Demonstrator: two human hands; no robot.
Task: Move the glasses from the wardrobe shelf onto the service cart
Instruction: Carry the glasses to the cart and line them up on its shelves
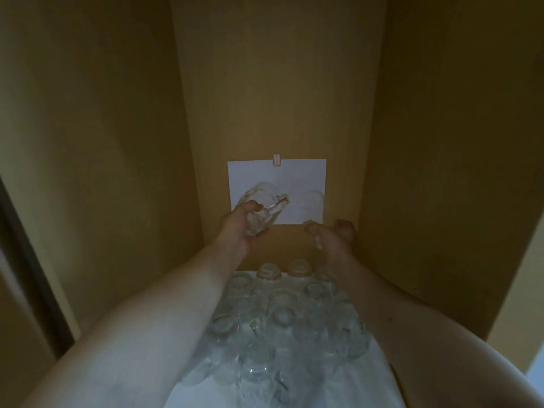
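Left hand raised inside the wardrobe, grip curled round a clear glass tilted toward 2 o'clock. Right hand at 3 o'clock of the left, well apart; fingers curled, perhaps pinching something clear, too blurred to tell. White sheet of paper on the back panel behind both hands. At 6 o'clock, between the forearms, many upturned glasses crowded on a white shelf liner.
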